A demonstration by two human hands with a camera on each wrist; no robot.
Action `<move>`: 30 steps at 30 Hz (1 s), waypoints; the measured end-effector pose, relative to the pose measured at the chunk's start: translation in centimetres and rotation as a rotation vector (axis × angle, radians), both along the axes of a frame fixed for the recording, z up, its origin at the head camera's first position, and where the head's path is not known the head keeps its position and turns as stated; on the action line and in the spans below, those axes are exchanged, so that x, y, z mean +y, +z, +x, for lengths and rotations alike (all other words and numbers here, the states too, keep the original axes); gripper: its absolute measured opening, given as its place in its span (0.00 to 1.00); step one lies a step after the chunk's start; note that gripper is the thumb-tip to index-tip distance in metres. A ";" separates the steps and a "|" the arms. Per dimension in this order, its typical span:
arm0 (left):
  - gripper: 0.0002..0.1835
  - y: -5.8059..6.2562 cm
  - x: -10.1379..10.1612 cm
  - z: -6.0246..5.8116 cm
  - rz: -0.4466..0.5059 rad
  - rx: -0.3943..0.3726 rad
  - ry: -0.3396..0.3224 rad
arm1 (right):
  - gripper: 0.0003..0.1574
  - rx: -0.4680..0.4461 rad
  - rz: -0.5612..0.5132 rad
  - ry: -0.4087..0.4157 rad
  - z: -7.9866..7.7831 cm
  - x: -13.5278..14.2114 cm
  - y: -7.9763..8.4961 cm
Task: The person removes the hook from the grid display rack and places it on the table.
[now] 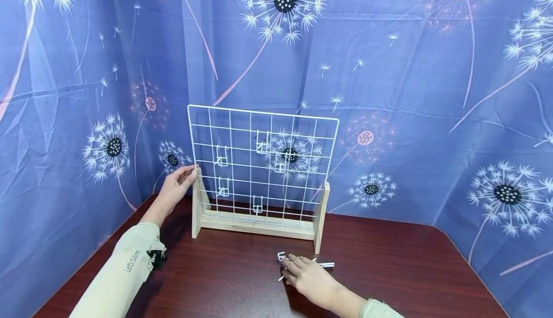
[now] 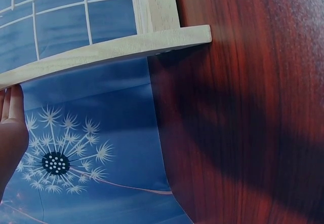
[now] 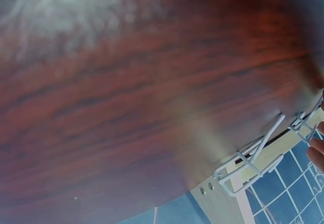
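A white wire grid panel (image 1: 261,164) stands upright in a wooden stand (image 1: 259,225). Several white wire hooks (image 1: 258,206) hang on its bars. At the top of the stand's left side post, my left hand (image 1: 174,186) holds the edge with its fingertips; in the left wrist view its fingers (image 2: 16,105) meet the wood. In front of the stand's right foot, my right hand (image 1: 313,279) lies over loose white wire hooks (image 1: 327,265), partly covering them. The right wrist view has my fingertips (image 3: 316,150) beside one hook, with another hook (image 3: 248,163) closer to the camera.
The dark red wooden table (image 1: 389,270) extends to the right of the stand. Blue cloth with a dandelion print (image 1: 389,68) hangs behind and on both sides. A black wrist camera (image 1: 156,259) sits on my left sleeve.
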State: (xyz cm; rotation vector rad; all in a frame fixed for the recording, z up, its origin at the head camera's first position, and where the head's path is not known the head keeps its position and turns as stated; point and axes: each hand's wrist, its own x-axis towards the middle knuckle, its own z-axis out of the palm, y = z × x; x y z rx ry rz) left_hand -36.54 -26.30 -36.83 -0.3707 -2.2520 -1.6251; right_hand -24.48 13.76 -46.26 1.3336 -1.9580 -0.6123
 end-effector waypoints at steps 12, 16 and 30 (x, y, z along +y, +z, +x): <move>0.27 -0.1 0.0 -0.1 -0.013 0.003 0.008 | 0.17 0.024 -0.005 0.026 -0.1 0.0 -0.3; 0.27 -0.1 0.0 -0.2 -0.015 0.010 0.008 | 0.17 0.023 -0.007 0.031 0.0 0.0 -0.3; 0.26 -0.1 0.1 0.0 0.013 0.012 0.008 | 0.22 -0.034 -0.070 0.004 0.3 0.2 0.7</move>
